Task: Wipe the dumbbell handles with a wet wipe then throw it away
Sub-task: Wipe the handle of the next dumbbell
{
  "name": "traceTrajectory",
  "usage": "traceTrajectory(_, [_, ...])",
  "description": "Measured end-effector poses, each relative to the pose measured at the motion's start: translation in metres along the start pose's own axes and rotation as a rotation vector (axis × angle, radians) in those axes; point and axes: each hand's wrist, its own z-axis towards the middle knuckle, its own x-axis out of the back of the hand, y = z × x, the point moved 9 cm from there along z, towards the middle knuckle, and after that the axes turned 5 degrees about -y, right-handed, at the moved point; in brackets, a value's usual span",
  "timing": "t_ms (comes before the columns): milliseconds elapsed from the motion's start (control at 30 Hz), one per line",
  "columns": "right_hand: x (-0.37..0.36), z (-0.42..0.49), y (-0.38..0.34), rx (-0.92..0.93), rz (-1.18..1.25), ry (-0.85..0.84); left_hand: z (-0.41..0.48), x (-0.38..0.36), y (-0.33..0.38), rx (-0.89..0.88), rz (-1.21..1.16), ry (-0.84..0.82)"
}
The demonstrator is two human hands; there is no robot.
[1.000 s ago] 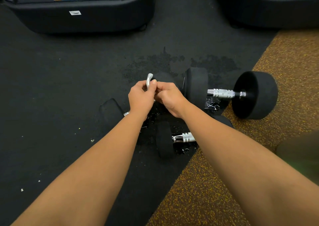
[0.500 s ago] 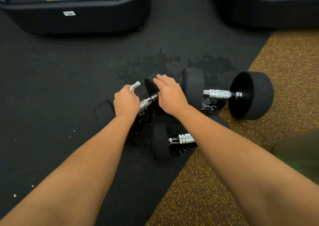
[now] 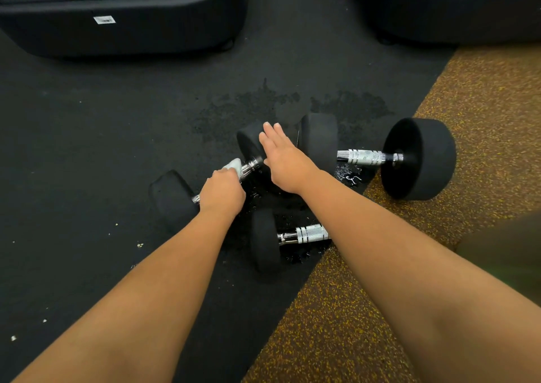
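Three black dumbbells with chrome handles lie on the gym floor. My left hand [image 3: 222,191] grips the handle [image 3: 251,166] of the left dumbbell [image 3: 171,198] with a white wet wipe [image 3: 234,165] wrapped under its fingers. My right hand [image 3: 282,157] lies flat, fingers straight, on that dumbbell's far black head [image 3: 248,139]. A second dumbbell [image 3: 418,157] lies to the right with its handle [image 3: 361,157] bare. The third dumbbell [image 3: 265,240] lies nearest me, its handle [image 3: 310,233] partly hidden under my right forearm.
Two black machine bases stand at the back, one on the left [image 3: 117,22] and one on the right [image 3: 453,7]. The floor is black rubber [image 3: 87,148] with a speckled brown strip [image 3: 483,104] on the right. Wet patches [image 3: 257,104] darken the mat behind the dumbbells.
My hands have parted. The left hand has come down with the wipe onto the left dumbbell's handle, and the right hand has opened flat on its far head.
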Motion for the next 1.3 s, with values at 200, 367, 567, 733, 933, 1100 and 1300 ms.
traceTrajectory(200, [-0.002,0.0,0.001,-0.006,0.037,-0.029,0.006,-0.009,0.014,-0.027,0.062,-0.033])
traceTrajectory(367, [-0.007,0.003,0.003,0.006,0.005,-0.048,0.009,-0.01,0.023,-0.135,0.044,-0.061])
traceTrajectory(567, [-0.007,0.003,0.003,0.014,0.002,-0.041,0.002,-0.01,0.005,-0.175,0.061,-0.017])
traceTrajectory(733, [-0.009,0.003,0.005,0.013,0.027,-0.026,0.004,-0.008,0.002,-0.073,0.026,-0.018])
traceTrajectory(933, [-0.008,0.003,0.006,0.034,0.112,0.017,0.019,-0.007,0.019,-0.102,-0.018,-0.077])
traceTrajectory(1100, [-0.012,0.005,0.009,0.051,0.145,0.056,0.019,-0.013,0.026,-0.195,0.006,-0.094])
traceTrajectory(1300, [-0.012,0.003,0.01,0.06,0.176,0.098,0.009,-0.013,0.01,-0.115,0.042,-0.017])
